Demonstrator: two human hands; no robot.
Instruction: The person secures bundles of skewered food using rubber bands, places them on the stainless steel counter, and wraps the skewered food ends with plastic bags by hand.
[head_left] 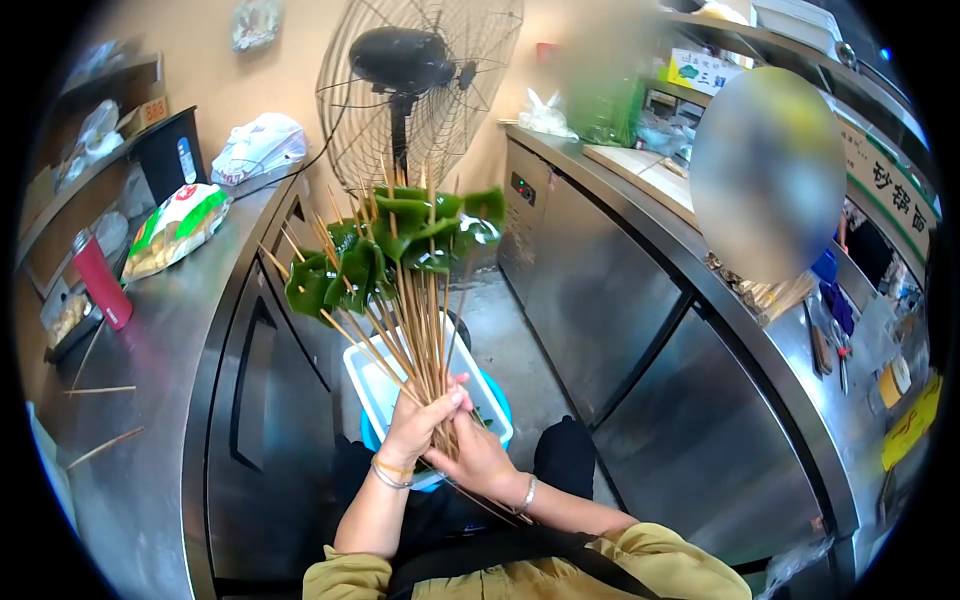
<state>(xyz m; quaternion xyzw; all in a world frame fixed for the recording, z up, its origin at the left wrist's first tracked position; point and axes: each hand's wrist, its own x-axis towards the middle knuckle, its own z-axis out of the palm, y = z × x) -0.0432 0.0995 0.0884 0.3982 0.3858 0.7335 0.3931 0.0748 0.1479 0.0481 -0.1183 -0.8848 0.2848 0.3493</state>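
In the head view, the left hand (418,424) and right hand (482,462) are closed together round a bundle of skewers (425,335) above a white tray (362,368), hiding the gripped stretch and much of the tray. Folded green pieces (395,235) overlap, uncountable. The fan (400,58) is cut off above; a blurred oval (768,170) covers things by the right bench (788,345).

The folded pieces (362,268) are deep green, the skewers (428,345) tan, the left bottle (103,282) pinkish red, the far fan motor (398,58) black, the near sleeves (346,577) mustard yellow.
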